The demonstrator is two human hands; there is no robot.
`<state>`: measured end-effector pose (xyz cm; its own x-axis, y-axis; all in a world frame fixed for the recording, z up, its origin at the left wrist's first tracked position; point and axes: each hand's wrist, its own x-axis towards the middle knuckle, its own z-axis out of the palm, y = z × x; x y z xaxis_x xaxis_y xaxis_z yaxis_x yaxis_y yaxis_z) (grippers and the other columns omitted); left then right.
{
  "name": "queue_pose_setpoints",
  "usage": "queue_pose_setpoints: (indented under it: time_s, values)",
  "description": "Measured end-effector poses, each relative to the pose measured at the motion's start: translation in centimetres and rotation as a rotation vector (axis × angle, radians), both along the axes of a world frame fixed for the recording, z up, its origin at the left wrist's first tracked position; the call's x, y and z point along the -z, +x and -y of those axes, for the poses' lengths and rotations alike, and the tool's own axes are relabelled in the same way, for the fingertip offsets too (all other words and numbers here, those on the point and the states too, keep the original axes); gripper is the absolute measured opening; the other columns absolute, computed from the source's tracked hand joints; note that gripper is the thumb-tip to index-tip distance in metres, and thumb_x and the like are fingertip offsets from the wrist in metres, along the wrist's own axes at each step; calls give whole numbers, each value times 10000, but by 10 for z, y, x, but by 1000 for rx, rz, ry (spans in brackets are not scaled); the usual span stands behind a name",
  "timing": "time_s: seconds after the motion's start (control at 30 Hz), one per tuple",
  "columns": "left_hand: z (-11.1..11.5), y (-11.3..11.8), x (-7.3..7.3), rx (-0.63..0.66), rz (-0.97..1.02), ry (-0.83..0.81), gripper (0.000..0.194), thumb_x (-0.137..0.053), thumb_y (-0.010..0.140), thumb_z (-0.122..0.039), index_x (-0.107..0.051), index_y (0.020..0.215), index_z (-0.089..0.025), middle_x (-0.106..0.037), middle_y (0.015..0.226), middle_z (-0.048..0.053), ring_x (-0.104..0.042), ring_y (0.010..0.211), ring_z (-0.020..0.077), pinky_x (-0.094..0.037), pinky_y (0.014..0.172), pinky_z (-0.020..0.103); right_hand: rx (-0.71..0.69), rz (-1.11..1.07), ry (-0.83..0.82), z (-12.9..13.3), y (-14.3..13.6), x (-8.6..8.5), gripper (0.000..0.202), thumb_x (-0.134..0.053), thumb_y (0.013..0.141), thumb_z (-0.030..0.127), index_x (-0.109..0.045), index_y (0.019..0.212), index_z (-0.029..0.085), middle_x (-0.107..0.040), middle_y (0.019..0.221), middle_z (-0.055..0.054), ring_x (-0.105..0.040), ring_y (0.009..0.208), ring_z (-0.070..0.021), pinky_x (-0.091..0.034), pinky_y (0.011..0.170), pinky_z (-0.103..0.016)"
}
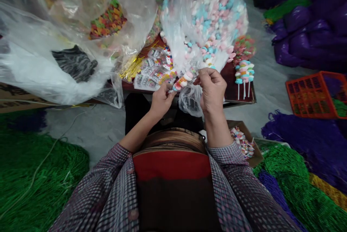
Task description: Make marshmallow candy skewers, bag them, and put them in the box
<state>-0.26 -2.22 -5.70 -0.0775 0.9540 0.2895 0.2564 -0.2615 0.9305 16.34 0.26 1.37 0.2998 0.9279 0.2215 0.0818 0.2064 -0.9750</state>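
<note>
Between my hands, above the table's front edge, is a marshmallow candy skewer (182, 81) in pink, white and orange, with a clear wrapper (193, 71) around its upper end. My left hand (162, 101) is closed, thumb and fingers pinching the lower end of the skewer. My right hand (213, 86) is closed too, its fingertips pinched at the wrapper's upper end; the exact grip is partly hidden. Printed clear wrappers (148, 76) lie in a pile just beyond my left hand. Loose marshmallows (208, 53) spill from a large plastic bag (219, 7) behind my right hand.
Finished-looking candy skewers (244, 72) stand at the table's right corner. Gold twist ties (132, 68) and bags of gummy rings (108, 20) are on the left. A box of wrapped candies (244, 141) sits below right. An orange crate (307, 94) and green strands (40, 163) are on the floor.
</note>
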Motion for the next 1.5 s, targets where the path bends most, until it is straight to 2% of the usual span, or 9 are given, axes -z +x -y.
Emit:
queue_pose_setpoints:
  time_s: [0.1, 0.2, 0.37, 0.57, 0.73, 0.93, 1.1, 1.3, 1.5]
  values:
    - [-6, 4, -9, 85, 406, -168, 249, -762, 853, -421, -596, 853, -236, -573, 684, -63, -473, 569, 89, -416, 593, 244, -73, -79, -41, 6, -1, 5, 205, -679, 928, 452, -691, 989, 257, -691, 874, 25, -648, 711, -77, -544, 674, -226]
    - [-13, 9, -22, 134, 727, -231, 296, -839, 785, -418, -622, 868, -233, -649, 822, -39, -574, 722, 96, -488, 729, 252, -216, -109, -146, 21, -6, 13, 277, -719, 892, 481, -693, 1068, 268, -744, 967, 3, -690, 788, -103, -563, 681, -240]
    - [-16, 20, -33, 208, 887, -315, 357, -880, 751, -470, -635, 843, -227, -593, 766, -36, -582, 726, 104, -489, 725, 264, -416, -52, -276, 42, -26, 30, 364, -807, 768, 489, -744, 1016, 230, -755, 883, 6, -668, 776, -127, -550, 725, -276]
    - [-10, 21, -29, 171, 760, -320, 396, -801, 810, -585, -633, 808, -226, -521, 689, -42, -496, 630, 88, -433, 614, 243, -331, 24, -300, 47, -33, 34, 298, -748, 816, 500, -749, 831, 202, -628, 635, 52, -534, 573, -85, -447, 587, -242]
    - [-8, 6, -30, 81, 130, -81, 478, -558, 964, -646, -607, 762, -216, -539, 697, -16, -493, 664, 118, -400, 663, 282, -302, 42, -317, 53, -29, 33, 444, -632, 900, 628, -749, 1028, 220, -590, 575, 74, -498, 453, -77, -445, 510, -224]
    - [-10, 4, -23, -21, -309, 152, 546, -330, 1033, -656, -543, 783, -221, -592, 738, 35, -566, 716, 170, -423, 706, 318, -142, 547, -69, 54, -21, 43, 464, -466, 1035, 520, -661, 1310, 201, -734, 738, -24, -685, 652, -173, -589, 728, -326]
    - [-8, 4, -26, 134, -260, 152, 537, -346, 1017, -686, -531, 792, -235, -587, 739, 25, -556, 720, 169, -434, 701, 320, -109, 772, 20, 51, -19, 51, 495, -391, 1052, 427, -622, 1410, 176, -771, 1237, -163, -765, 900, -232, -606, 816, -351]
    - [-2, -4, -32, 246, 39, -74, 480, -532, 968, -658, -527, 730, -241, -528, 636, -27, -475, 586, 125, -407, 630, 297, -171, 385, -84, 54, -19, 44, 550, -402, 1045, 553, -651, 1389, 204, -692, 677, -13, -613, 556, -161, -580, 647, -335]
    - [-2, -2, -39, 275, 218, -200, 286, -828, 823, -355, -620, 673, -229, -534, 608, -40, -452, 597, 116, -391, 645, 288, -288, 6, -238, 57, -23, 39, 640, -566, 937, 689, -589, 1466, 330, -577, 603, 60, -479, 472, -117, -463, 503, -283]
